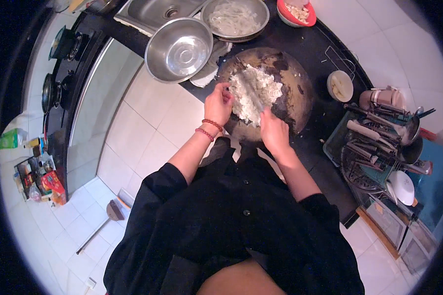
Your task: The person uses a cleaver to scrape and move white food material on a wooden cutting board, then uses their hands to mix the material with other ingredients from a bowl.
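On a round wooden chopping board [299, 92] lies a heap of finely chopped pale food [269, 86]. My right hand [275, 131] is closed around the handle of a knife [251, 88], whose blurred blade lies over the heap, pointing up and to the left. My left hand [219, 101] is at the heap's left edge with its fingers curled; whether it holds anything is not plain. Two beaded bracelets are on that wrist. Beyond the board, a metal bowl [234, 33] holds pale, translucent strips [232, 18].
A shiny metal basin [162, 55] stands at the counter's left edge, over a cloth [205, 75], near the sink [144, 14]. A red bowl [311, 20] of pale pieces and a small white bowl [334, 75] stand beyond and right. A utensil-filled dish rack [334, 142] is at the right.
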Action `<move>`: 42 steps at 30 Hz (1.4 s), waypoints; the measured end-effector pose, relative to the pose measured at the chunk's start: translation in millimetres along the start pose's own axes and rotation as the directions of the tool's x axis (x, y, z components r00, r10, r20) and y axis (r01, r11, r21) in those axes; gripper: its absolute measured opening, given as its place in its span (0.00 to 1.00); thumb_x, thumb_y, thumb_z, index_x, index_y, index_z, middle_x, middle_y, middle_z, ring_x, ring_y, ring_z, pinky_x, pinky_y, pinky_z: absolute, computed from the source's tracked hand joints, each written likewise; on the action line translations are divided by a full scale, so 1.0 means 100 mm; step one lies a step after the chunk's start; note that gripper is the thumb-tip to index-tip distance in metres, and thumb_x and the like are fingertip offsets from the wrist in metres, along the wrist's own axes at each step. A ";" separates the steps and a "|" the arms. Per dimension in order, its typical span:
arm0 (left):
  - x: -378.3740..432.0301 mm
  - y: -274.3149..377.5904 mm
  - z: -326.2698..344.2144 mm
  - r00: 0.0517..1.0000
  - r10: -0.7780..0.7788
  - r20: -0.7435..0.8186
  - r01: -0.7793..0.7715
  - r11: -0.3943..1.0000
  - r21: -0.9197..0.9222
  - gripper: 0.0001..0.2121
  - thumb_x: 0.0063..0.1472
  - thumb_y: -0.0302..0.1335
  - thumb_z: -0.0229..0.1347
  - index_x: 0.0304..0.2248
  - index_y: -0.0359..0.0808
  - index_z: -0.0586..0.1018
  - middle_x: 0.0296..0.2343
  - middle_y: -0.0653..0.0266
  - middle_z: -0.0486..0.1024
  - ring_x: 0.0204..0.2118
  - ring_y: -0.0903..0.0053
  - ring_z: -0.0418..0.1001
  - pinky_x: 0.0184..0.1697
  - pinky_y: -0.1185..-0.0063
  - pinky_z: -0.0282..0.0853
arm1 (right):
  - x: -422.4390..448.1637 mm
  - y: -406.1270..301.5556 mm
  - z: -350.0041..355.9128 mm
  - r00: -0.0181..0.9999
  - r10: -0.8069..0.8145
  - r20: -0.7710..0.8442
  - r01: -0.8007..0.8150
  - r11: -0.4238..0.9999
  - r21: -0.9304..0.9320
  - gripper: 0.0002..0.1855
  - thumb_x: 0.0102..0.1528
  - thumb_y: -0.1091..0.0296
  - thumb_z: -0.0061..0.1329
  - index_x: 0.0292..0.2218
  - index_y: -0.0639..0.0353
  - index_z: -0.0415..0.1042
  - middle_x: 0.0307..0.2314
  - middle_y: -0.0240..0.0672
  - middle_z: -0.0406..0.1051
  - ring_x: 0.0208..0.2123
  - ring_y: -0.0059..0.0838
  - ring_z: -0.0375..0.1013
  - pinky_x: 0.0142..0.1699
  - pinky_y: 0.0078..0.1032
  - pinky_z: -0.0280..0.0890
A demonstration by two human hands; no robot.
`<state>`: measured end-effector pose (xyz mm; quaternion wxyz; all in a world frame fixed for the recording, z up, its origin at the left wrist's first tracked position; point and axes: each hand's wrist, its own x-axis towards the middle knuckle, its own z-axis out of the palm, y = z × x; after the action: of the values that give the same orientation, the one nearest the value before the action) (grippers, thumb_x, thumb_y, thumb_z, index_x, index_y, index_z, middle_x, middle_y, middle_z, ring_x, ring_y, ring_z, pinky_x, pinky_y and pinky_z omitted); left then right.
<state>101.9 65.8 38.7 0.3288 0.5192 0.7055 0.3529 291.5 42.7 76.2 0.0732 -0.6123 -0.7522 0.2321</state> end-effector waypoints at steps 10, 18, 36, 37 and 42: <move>-0.09 -0.04 0.03 0.999 -0.002 -0.048 0.002 1.000 -0.017 0.15 0.53 0.20 0.56 0.41 0.35 0.71 0.26 0.60 0.79 0.28 0.68 0.78 0.33 0.74 0.73 | 0.10 0.16 -0.01 0.997 0.081 0.003 -0.081 0.996 -0.035 0.11 0.61 0.60 0.39 0.36 0.59 0.64 0.24 0.49 0.73 0.27 0.55 0.72 0.33 0.49 0.66; -0.15 -0.04 0.04 0.994 -0.089 -0.056 0.083 0.992 -0.093 0.16 0.52 0.17 0.56 0.42 0.34 0.71 0.26 0.61 0.78 0.29 0.72 0.78 0.34 0.77 0.73 | 0.08 0.10 -0.13 0.999 -0.008 -0.044 0.006 0.999 -0.042 0.12 0.61 0.60 0.40 0.37 0.60 0.64 0.23 0.48 0.73 0.26 0.53 0.73 0.31 0.47 0.66; -0.10 0.08 0.03 0.992 -0.102 -0.071 0.102 0.995 -0.013 0.14 0.53 0.21 0.56 0.41 0.36 0.71 0.24 0.62 0.78 0.28 0.70 0.78 0.32 0.75 0.73 | 0.20 0.25 -0.27 1.000 -0.019 -0.004 0.019 0.997 -0.070 0.11 0.62 0.60 0.37 0.37 0.59 0.63 0.26 0.49 0.74 0.27 0.55 0.73 0.32 0.49 0.66; -0.10 0.04 0.07 0.993 -0.092 -0.079 0.091 0.996 -0.018 0.14 0.53 0.20 0.55 0.41 0.36 0.71 0.25 0.62 0.78 0.29 0.70 0.78 0.33 0.75 0.73 | 0.21 0.28 -0.24 0.999 -0.011 -0.035 0.009 0.998 -0.060 0.11 0.62 0.60 0.37 0.36 0.59 0.63 0.25 0.48 0.74 0.27 0.55 0.73 0.32 0.49 0.66; -0.09 0.03 0.14 0.996 -0.061 -0.059 0.054 0.992 -0.113 0.14 0.54 0.17 0.52 0.41 0.35 0.71 0.27 0.60 0.79 0.29 0.68 0.78 0.34 0.75 0.73 | 0.27 0.37 -0.30 1.000 -0.001 0.031 0.004 0.995 -0.101 0.11 0.62 0.60 0.38 0.35 0.59 0.63 0.23 0.49 0.73 0.26 0.55 0.72 0.31 0.48 0.65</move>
<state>117.0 60.3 34.3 0.3451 0.4685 0.7093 0.3979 329.7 81.5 81.3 0.0311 -0.6107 -0.7648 0.2031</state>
